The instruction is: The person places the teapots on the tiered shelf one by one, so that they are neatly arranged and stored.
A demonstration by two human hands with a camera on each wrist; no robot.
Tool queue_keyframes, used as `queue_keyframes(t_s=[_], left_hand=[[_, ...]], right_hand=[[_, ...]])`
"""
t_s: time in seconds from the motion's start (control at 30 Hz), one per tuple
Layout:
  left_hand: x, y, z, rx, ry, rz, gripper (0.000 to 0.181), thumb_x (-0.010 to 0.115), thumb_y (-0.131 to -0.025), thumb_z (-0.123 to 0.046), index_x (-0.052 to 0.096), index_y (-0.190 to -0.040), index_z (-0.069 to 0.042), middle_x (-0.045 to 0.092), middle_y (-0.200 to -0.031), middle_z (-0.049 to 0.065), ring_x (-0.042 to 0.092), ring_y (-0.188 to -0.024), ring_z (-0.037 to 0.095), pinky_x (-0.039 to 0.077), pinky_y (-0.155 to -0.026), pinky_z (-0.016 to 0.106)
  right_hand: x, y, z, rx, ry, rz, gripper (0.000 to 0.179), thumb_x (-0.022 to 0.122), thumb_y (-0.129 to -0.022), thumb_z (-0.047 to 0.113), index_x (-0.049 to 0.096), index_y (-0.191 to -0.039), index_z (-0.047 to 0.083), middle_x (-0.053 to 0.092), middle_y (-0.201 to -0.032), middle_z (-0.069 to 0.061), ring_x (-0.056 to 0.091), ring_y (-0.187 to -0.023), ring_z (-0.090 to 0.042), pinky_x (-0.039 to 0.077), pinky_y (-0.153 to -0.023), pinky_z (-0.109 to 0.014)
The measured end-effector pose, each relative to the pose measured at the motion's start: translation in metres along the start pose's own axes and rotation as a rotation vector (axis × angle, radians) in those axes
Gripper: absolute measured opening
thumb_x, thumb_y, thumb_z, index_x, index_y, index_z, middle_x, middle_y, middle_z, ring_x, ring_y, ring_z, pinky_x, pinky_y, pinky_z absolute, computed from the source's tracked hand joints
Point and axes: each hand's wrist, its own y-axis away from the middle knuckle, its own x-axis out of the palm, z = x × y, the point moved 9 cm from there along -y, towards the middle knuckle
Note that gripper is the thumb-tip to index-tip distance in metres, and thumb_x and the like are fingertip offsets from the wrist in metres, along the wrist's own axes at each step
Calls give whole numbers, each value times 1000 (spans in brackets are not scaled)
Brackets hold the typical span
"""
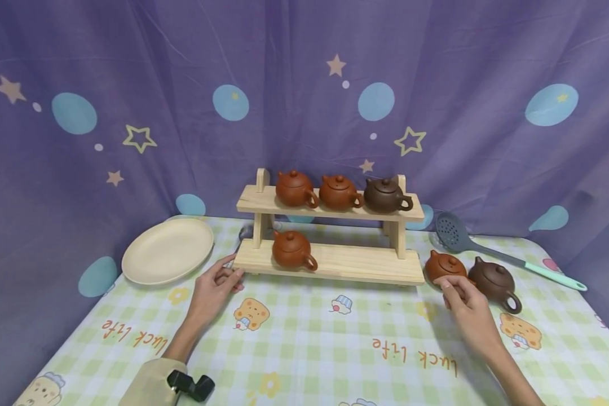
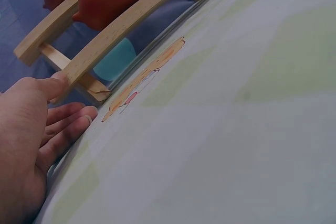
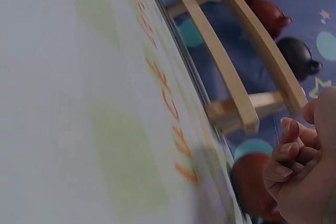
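Note:
A two-tier wooden stand (image 1: 329, 262) holds two reddish-brown teapots (image 1: 294, 189) and a dark brown one (image 1: 387, 195) on its upper shelf. Another reddish-brown teapot (image 1: 291, 250) sits on the left of the lower shelf. My left hand (image 1: 214, 290) holds that shelf's left end, thumb at the edge (image 2: 79, 69), fingers lower down near the cloth. My right hand (image 1: 466, 307) is beside the stand's right end, over the front of a reddish-brown teapot (image 1: 442, 265) on the table. Its fingers are loosely bent around nothing visible. A dark brown teapot (image 1: 494, 280) stands to its right.
A cream oval plate (image 1: 168, 251) lies at the left. On the right, behind the teapots, rests a grey slotted skimmer (image 1: 454, 232) with a mint handle. The checked tablecloth (image 1: 309, 344) covers the table, and a purple curtain (image 1: 304, 62) hangs behind.

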Motion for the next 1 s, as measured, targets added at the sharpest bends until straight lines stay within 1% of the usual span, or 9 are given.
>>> queue_keyframes(t_s=[0.13, 0.2, 0.27, 0.37, 0.43, 0.5, 0.6, 0.7, 1.0], left_hand=[[1, 4, -12, -15, -19, 4, 50, 67, -104, -13, 51, -149, 1, 71, -96, 24, 74, -78, 26, 63, -73, 27], [0, 3, -9, -5, -14, 6, 51, 67, -104, -16, 51, -150, 0, 72, -97, 22, 74, -78, 24, 63, -73, 27], [0, 1, -3, 9, -3, 3, 53, 69, -103, -21, 52, -150, -2, 72, -96, 19, 74, -78, 22, 63, -73, 27], [-1, 4, -9, 19, 3, 4, 52, 69, -103, -20, 52, -149, -1, 72, -96, 20, 74, -77, 22, 63, -73, 27], [0, 7, -17, 12, 1, 3, 50, 68, -103, -16, 52, -148, 0, 71, -96, 23, 74, -77, 24, 63, -74, 28], [0, 8, -21, -1, -3, 5, 49, 67, -103, -12, 52, -148, 2, 70, -97, 26, 74, -77, 25, 63, -74, 27], [0, 2, -7, -4, -5, 4, 51, 68, -103, -15, 51, -149, 0, 71, -98, 24, 74, -77, 23, 63, -73, 26], [0, -2, 4, 7, -15, 9, 54, 68, -104, -18, 50, -151, 0, 72, -97, 21, 73, -77, 21, 63, -73, 25], [-1, -2, 4, 50, 15, 1, 55, 71, -102, -27, 54, -149, -5, 72, -95, 19, 74, -75, 21, 63, -72, 28]], right_hand=[[-14, 2, -11, 15, 20, -21, 36, 46, -113, 29, 62, -127, 0, 54, -82, -6, 44, -63, -13, 37, -49, -32], [-21, 3, -14, 18, 36, -35, 37, 46, -113, 30, 62, -128, -1, 53, -82, -6, 45, -64, -13, 37, -49, -32], [-28, 3, -16, 18, 50, -52, 39, 45, -113, 31, 62, -127, -1, 54, -81, -8, 45, -63, -12, 38, -48, -32], [-37, 2, -21, 21, 57, -71, 40, 44, -113, 32, 61, -127, -1, 54, -81, -10, 45, -62, -13, 38, -48, -32], [-42, 1, -27, 35, 56, -74, 41, 44, -113, 34, 61, -127, -1, 55, -81, -11, 44, -60, -13, 37, -47, -33], [-46, 1, -34, 55, 55, -76, 42, 44, -113, 35, 60, -128, 0, 55, -81, -9, 43, -59, -14, 36, -46, -34], [-52, 1, -41, 81, 60, -89, 43, 44, -113, 37, 60, -128, 1, 55, -80, -7, 42, -57, -14, 35, -44, -35], [-56, 1, -45, 91, 63, -110, 42, 45, -112, 37, 60, -127, 0, 58, -81, -6, 45, -59, -13, 36, -45, -33], [-57, -1, -52, 97, 81, -122, 41, 44, -113, 34, 57, -128, -2, 60, -80, -7, 50, -63, -11, 41, -48, -27]])
